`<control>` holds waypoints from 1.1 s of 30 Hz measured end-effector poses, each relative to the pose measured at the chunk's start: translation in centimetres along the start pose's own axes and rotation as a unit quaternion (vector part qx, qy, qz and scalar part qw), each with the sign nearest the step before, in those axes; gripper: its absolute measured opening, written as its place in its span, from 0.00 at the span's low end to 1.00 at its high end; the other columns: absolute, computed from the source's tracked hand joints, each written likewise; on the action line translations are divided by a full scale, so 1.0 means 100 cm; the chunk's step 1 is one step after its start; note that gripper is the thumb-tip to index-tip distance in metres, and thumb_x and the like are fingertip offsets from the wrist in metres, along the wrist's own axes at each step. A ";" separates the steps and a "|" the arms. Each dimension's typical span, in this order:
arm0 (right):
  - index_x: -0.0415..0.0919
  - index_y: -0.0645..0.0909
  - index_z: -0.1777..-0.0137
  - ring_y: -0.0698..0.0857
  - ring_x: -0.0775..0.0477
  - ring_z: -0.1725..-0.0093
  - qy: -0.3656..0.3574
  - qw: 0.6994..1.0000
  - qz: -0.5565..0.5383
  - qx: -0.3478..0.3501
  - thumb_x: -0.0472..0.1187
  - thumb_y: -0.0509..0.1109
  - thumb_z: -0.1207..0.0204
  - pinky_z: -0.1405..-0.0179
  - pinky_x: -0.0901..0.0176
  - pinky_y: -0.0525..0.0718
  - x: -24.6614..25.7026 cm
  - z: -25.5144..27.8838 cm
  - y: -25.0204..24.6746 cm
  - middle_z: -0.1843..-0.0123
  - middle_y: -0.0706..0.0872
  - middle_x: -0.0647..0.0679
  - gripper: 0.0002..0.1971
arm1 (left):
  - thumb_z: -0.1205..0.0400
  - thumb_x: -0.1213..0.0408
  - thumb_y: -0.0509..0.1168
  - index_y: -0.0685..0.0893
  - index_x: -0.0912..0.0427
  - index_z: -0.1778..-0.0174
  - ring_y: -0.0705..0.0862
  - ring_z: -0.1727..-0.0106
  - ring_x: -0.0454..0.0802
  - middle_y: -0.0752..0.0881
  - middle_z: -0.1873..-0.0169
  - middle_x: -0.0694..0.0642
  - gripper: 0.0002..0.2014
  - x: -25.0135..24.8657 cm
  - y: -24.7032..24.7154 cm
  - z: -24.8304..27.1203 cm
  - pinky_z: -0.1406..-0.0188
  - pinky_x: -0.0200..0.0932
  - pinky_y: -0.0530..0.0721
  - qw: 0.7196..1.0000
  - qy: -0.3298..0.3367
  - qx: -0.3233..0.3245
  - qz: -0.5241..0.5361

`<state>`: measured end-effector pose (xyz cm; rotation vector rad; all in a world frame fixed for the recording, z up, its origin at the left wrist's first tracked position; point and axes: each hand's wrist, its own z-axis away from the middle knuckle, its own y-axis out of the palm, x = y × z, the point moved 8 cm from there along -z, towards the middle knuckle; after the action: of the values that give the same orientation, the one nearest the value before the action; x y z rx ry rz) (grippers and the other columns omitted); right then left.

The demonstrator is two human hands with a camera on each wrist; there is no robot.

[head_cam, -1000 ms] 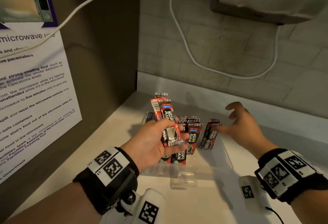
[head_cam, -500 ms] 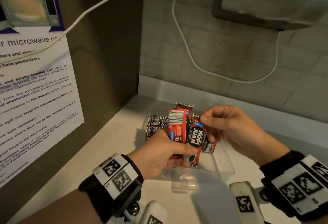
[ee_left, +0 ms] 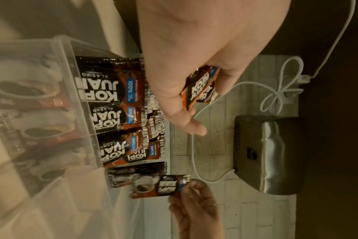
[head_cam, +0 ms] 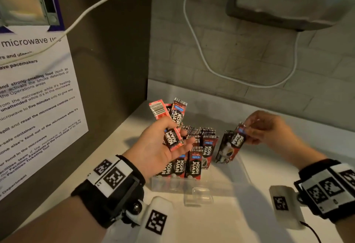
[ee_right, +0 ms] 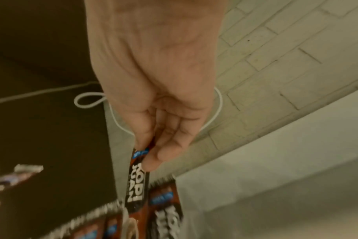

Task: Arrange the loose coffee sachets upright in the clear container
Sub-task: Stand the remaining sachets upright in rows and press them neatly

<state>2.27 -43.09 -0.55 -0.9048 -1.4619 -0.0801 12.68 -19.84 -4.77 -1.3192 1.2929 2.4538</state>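
From the head view, the left hand [head_cam: 159, 146] grasps a small bunch of loose sachets [head_cam: 170, 119] above the clear container [head_cam: 192, 185] on the worktop [head_cam: 221, 223], where upright sachets [head_cam: 194, 164] stand; the right hand [head_cam: 269, 129] pinches one sachet [head_cam: 235, 140] over its right side. The left wrist view shows fingers [ee_left: 184, 113] curled round the bunch. The right wrist view shows thumb and fingertips [ee_right: 153, 160] pinching the sachet's top.

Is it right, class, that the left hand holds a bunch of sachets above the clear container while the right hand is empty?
Not quite. The right hand is not empty: it pinches a single sachet by its top edge, as the head view shows. The left hand does hold a bunch of sachets above the clear container.
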 end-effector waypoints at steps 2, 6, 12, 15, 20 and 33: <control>0.36 0.78 0.64 0.83 0.54 0.78 0.008 0.997 0.070 0.010 0.24 0.73 0.28 0.77 0.63 0.81 -0.018 0.000 0.005 0.77 0.85 0.48 0.10 | 0.16 0.68 0.59 0.80 0.66 0.48 0.88 0.60 0.62 0.85 0.62 0.63 0.07 0.001 0.001 0.000 0.64 0.51 0.90 1.000 -0.011 0.004 0.012; 0.41 0.82 0.66 0.82 0.54 0.75 -0.013 0.986 0.168 -0.008 0.28 0.78 0.32 0.71 0.57 0.81 -0.030 -0.001 0.010 0.72 0.86 0.46 0.10 | 0.15 0.66 0.60 0.82 0.64 0.48 0.91 0.56 0.60 0.89 0.60 0.62 0.07 0.006 0.000 0.000 0.69 0.54 0.89 0.999 -0.026 0.019 -0.020; 0.52 0.83 0.68 0.87 0.44 0.63 -0.063 0.975 0.210 -0.029 0.27 0.78 0.33 0.62 0.59 0.81 -0.025 -0.002 0.016 0.67 0.87 0.48 0.17 | 0.18 0.63 0.67 0.88 0.61 0.51 0.91 0.51 0.59 0.92 0.54 0.60 0.07 0.011 0.000 0.001 0.55 0.59 0.87 0.995 -0.031 0.029 -0.089; 0.57 0.81 0.68 0.86 0.45 0.62 -0.085 0.972 0.217 -0.030 0.26 0.78 0.33 0.62 0.60 0.79 -0.026 -0.002 0.018 0.65 0.87 0.49 0.21 | 0.17 0.63 0.66 0.87 0.61 0.51 0.92 0.56 0.56 0.92 0.53 0.58 0.07 0.011 0.002 0.001 0.57 0.55 0.87 0.995 -0.021 0.027 -0.096; 0.55 0.82 0.65 0.84 0.47 0.64 -0.098 0.966 0.236 -0.045 0.27 0.79 0.33 0.66 0.63 0.75 -0.029 -0.004 0.016 0.63 0.85 0.50 0.19 | 0.17 0.63 0.66 0.85 0.60 0.47 0.91 0.55 0.58 0.92 0.53 0.59 0.06 0.018 0.002 0.001 0.64 0.49 0.87 0.995 -0.035 0.033 -0.093; 0.49 0.83 0.57 0.80 0.52 0.69 -0.126 0.962 0.206 -0.126 0.35 0.79 0.31 0.70 0.72 0.73 0.001 0.007 0.001 0.56 0.83 0.45 0.10 | 0.17 0.65 0.65 0.83 0.62 0.41 0.90 0.53 0.59 0.92 0.51 0.62 0.10 0.021 0.010 0.005 0.71 0.44 0.89 0.992 -0.044 0.054 -0.101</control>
<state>1.77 -42.58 -0.56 -1.4563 -1.4857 0.1672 10.61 -20.76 -5.49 -1.2355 1.1885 2.2461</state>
